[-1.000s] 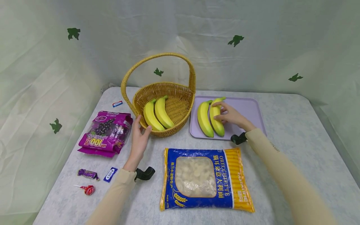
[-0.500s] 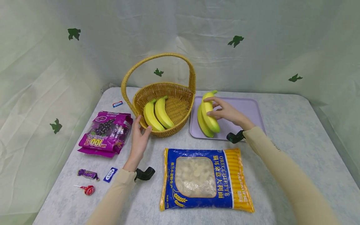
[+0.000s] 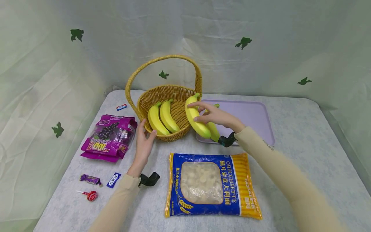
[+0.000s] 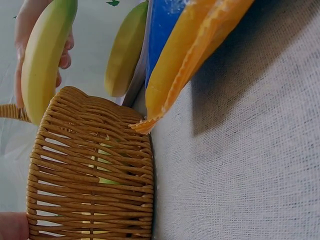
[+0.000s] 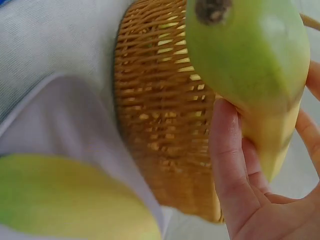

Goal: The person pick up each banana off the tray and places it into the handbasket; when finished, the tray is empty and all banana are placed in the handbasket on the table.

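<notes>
1. Nearest the camera on the counter point(image 3: 290, 129) lies the blue-and-yellow orecchiette bag point(image 3: 211, 183). It lies just in front of the wicker basket point(image 3: 171, 137) and the lilac tray point(image 3: 255, 112), so a low sweep of the right forearm could catch its far edge and drag it.

2. At the near left lie a lollipop point(image 3: 90, 195) and two small wrapped sweets, with a purple grape-candy bag point(image 3: 110, 135) beyond them. They lie well apart from both hands and look safe from a knock.

3. The left hand point(image 3: 144, 141) rests with straight fingers against the basket's near wall, bracing it and gripping nothing. That is only a light touch; a bump on the rim from the right could slide the basket toward the purple bag.

4. The right hand point(image 3: 215, 116) grips a banana point(image 3: 196, 119) between thumb and fingers, held in the air at the basket's right rim. The right wrist view shows its tip point(image 5: 250, 50) close to the weave. If it strikes the rim or the handle point(image 3: 162, 61), the smooth skin could slip from the grip.

5. One banana point(image 3: 213, 130) lies on the tray, partly hidden behind the held one, and a trailing wrist could roll it off the near edge.

6. Two bananas point(image 3: 162, 117) lie in the basket's left half; a dropped fruit could bruise them.
</notes>
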Available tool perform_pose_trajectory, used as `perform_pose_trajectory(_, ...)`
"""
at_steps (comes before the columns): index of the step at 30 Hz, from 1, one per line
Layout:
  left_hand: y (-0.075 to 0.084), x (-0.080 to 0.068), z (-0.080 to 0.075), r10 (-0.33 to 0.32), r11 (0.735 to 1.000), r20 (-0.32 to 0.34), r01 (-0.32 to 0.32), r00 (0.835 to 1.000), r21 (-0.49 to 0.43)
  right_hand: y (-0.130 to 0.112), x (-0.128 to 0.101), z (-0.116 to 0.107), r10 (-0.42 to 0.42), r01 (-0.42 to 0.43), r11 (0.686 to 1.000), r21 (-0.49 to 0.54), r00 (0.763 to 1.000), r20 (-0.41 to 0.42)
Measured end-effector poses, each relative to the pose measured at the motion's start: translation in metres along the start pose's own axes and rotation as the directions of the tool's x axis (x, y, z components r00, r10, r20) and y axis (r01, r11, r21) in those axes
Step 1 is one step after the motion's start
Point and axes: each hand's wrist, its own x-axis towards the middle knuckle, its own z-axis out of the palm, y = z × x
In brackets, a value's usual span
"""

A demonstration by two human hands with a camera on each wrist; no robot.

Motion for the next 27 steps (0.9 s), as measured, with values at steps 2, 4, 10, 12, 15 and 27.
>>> perform_pose_trajectory(2,0.0,0.0,0.0,0.002,1.0,-0.002,-0.002,1.0,0.0,-0.003,0.008,0.003,-0.027,0.027,1.0,-0.014,1.0,0.008)
perform_pose_trajectory(4,0.0,0.0,0.0,0.004,1.0,-0.005,-0.004,1.0,0.001,-0.006,0.015,0.006,-0.046,0.047,0.999,-0.028,0.999,0.01)
perform_pose_trajectory(10,0.0,0.0,0.0,0.0,1.0,-0.004,0.0,1.0,0.0,-0.013,0.035,0.012,-0.044,0.044,0.999,-0.019,0.999,-0.024)
perform_pose_trajectory(12,-0.001,0.0,0.0,0.001,1.0,-0.004,-0.001,1.0,-0.002,-0.013,0.042,0.014,-0.039,0.039,0.999,-0.002,0.998,-0.044)
perform_pose_trajectory(15,-0.002,0.001,0.0,0.006,1.0,-0.004,-0.006,1.0,-0.002,-0.014,0.051,0.016,-0.039,0.041,0.999,0.019,0.997,-0.068)
perform_pose_trajectory(27,-0.002,0.0,0.0,0.01,1.0,-0.004,-0.01,1.0,-0.003,-0.014,0.08,0.03,-0.001,-0.014,0.996,-0.088,0.984,-0.176)
